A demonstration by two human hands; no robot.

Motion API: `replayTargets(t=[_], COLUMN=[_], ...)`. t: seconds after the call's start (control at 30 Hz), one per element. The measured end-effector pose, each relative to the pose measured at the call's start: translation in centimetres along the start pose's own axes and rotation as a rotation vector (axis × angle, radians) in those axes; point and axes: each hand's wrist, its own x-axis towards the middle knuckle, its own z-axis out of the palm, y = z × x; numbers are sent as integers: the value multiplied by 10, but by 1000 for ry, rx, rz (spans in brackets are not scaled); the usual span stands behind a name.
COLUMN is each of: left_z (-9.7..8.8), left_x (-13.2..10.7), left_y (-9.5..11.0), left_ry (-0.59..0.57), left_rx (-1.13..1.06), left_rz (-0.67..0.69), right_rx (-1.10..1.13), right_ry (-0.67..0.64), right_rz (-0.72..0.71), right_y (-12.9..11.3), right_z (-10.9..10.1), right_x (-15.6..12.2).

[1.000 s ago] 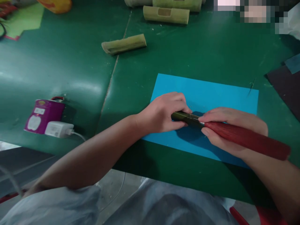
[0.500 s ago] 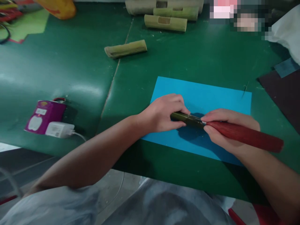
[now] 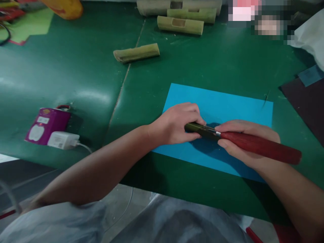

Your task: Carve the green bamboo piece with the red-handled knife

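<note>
My left hand [image 3: 177, 123] is closed on a dark green piece of bamboo [image 3: 192, 127], held low over a sheet of blue paper [image 3: 222, 98]. In my right hand [image 3: 249, 130] is a carving knife with a thick red wooden handle [image 3: 263, 146] and a silver collar. Its thin metal blade [image 3: 209, 129] lies along the top of the bamboo, pointing toward my left hand. The exact shape of the blade's tip is too small to make out. Small chips are scattered on the blue paper.
Another bamboo length [image 3: 138, 53] lies beyond the paper, with several notched tubes [image 3: 181, 25] at the back. A purple box [image 3: 47, 125] and a white charger [image 3: 63, 140] stand at left. Dark sheets [image 3: 303, 98] and a person's sleeve [image 3: 310, 37] are at right.
The carving knife and my right hand have shifted slightly left along the bamboo. My left hand keeps its hold, and the whole view has moved a little.
</note>
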Motion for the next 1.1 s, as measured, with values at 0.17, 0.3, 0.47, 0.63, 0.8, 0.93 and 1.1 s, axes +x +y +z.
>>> replayTargets(t=[0.17,0.3,0.47,0.63,0.8,0.93,1.1], left_z=[0,1,2,1,0,0,-1], left_x=[1,0,-1,-1,-1,-1,-1], left_y=[1,-1,-2,0,0,-1,0], left_ry=[-11,-5,-5,-14,-26,-11,-14], left_rx=[3,-3,12,10,10,4,2], left_rz=[-23,-30,-30,-29,-42,-18,-22], right_rx=[50,51,63,58,92,100,137], right_ry=[8,29,123,150,171,161,150], right_rz=[-69,-116,-55,-50,-69,-56,4], right_y=[-5,-9,-9,-8,-9,-11,-13], right_z=[1,1,0,0,0,-2,-3], right_x=[6,10,6,3,2,1,-1])
